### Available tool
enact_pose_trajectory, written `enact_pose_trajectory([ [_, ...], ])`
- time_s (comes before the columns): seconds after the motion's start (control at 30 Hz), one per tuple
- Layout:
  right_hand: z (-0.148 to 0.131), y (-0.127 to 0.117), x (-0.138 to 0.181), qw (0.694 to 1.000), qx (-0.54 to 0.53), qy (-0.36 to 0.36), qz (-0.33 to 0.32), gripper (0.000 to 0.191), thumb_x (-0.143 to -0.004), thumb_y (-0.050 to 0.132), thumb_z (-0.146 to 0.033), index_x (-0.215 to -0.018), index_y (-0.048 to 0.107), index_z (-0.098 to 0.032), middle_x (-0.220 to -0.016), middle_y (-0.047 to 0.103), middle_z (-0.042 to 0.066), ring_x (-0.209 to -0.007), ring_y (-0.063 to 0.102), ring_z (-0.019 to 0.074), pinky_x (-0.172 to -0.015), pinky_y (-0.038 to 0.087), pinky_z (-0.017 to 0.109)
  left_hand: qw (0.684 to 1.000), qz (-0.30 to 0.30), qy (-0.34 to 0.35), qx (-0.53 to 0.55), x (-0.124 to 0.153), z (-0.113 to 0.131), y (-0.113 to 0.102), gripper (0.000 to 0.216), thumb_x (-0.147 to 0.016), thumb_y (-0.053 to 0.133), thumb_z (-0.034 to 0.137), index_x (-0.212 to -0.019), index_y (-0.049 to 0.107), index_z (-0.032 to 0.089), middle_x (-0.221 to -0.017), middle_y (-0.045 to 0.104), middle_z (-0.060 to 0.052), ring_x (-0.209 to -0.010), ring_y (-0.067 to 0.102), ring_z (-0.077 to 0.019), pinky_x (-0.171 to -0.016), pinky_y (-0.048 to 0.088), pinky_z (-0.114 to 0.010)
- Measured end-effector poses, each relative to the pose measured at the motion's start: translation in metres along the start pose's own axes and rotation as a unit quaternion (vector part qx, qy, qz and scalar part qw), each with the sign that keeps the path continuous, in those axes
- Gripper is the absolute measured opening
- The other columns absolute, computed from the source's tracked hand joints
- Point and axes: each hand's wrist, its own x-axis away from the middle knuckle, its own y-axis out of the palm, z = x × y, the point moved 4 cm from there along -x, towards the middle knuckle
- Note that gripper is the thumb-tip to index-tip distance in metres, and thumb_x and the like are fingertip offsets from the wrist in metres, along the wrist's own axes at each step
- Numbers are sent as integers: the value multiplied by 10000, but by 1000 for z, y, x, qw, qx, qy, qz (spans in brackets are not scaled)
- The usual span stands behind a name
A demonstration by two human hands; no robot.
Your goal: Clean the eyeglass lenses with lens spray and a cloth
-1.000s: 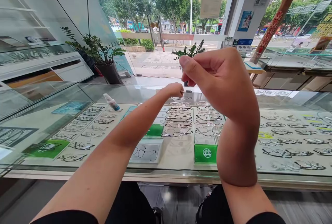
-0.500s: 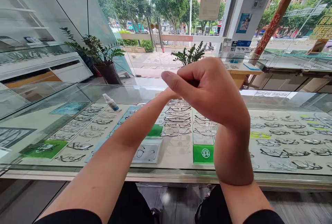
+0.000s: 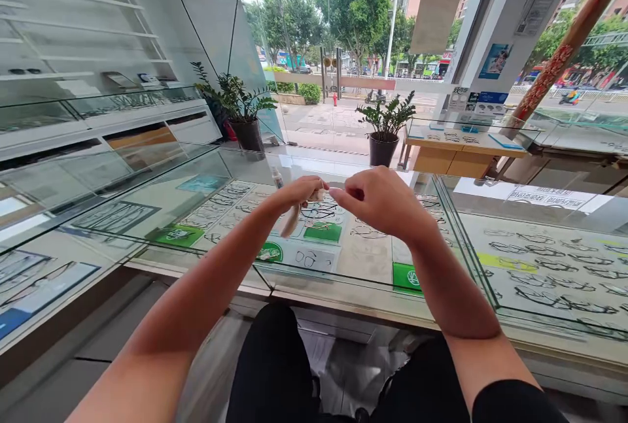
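hovering above the glass counter (image 3: 343, 282), both hands are held close together in the middle of the head view. the left hand (image 3: 300, 191) is curled shut around a pale, slender object (image 3: 290, 221), whose lower end hangs down below the fist; what this object is cannot be told. the right hand (image 3: 380, 201) is bent at the wrist and loosely closed, thumb pressed toward the fingers as if something small were pinched there, but whether anything is actually held cannot be told. the two hands are nearly touching, fingertips pointed toward each other.

under the glass, rows of eyeglass frames (image 3: 318, 212) are laid out on white trays, with green placards (image 3: 406, 277) set among them. a small spray bottle (image 3: 278, 178) is seen standing on the counter just behind the left hand, partly hidden by it. more frames are displayed in the adjoining case to the right (image 3: 549, 272). beyond the counter, two potted plants (image 3: 385, 125) are placed on the floor by the shop window, and a low wooden table (image 3: 461, 152) is seen beside the nearer one. black trousers (image 3: 275, 371) are visible at the bottom between the forearms.
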Motion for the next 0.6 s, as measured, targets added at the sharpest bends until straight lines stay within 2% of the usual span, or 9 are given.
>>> enact_pose_trajectory([
  [0.07,4,31,13,999,-26,22,-21,566,-1066,631,-445,-584,436,-220,-558,428,-28,-577,322,119,-636,218,374,996,0,-85,36,22,-36,-23,238,-726,690,224,-920,816,166,-721,605,-46,-588,499,-185,-449,408,-276],
  [0.13,18,64,34,996,-72,52,-23,587,-1052,619,-473,-564,411,-223,-545,402,-27,-564,310,119,-617,221,370,985,39,-133,103,40,-71,-44,338,-640,667,189,-952,791,147,-689,570,-34,-551,462,-165,-436,398,-265],
  [0.2,40,96,60,984,-138,112,-27,590,-1028,611,-532,-550,447,-227,-526,385,-29,-543,327,120,-589,246,350,969,106,-141,171,54,-101,-61,387,-603,647,182,-974,751,145,-672,540,-15,-527,443,-152,-425,383,-249],
  [0.3,73,134,97,941,-249,230,-17,588,-950,638,-667,-563,609,-225,-494,473,-18,-481,480,134,-554,383,313,959,167,-124,191,63,-134,-74,403,-667,638,207,-1067,677,179,-687,512,21,-533,473,-148,-457,412,-230],
  [0.37,88,147,114,908,-311,278,31,599,-884,702,-720,-556,637,-223,-502,511,-9,-481,537,145,-543,474,308,954,205,-101,195,65,-148,-79,428,-719,623,204,-1148,627,203,-730,537,25,-559,508,-155,-510,470,-244],
  [0.43,96,152,124,876,-369,296,88,580,-837,767,-712,-546,657,-222,-527,529,-6,-498,545,143,-527,528,305,947,246,-78,190,64,-158,-83,455,-758,616,184,-1212,593,214,-826,608,-2,-642,580,-172,-594,534,-268],
  [0.53,102,152,132,835,-425,306,169,542,-806,822,-670,-546,682,-216,-578,581,2,-514,566,132,-544,587,302,936,304,-42,171,62,-169,-87,515,-786,619,134,-1291,565,216,-1051,707,-64,-891,696,-210,-825,616,-317],
  [0.6,104,151,134,819,-442,310,194,520,-792,838,-646,-548,689,-212,-600,610,6,-505,583,125,-557,608,305,936,323,-12,140,59,-173,-88,554,-818,617,116,-1361,544,201,-1207,741,-118,-1082,734,-256,-1012,619,-391],
])
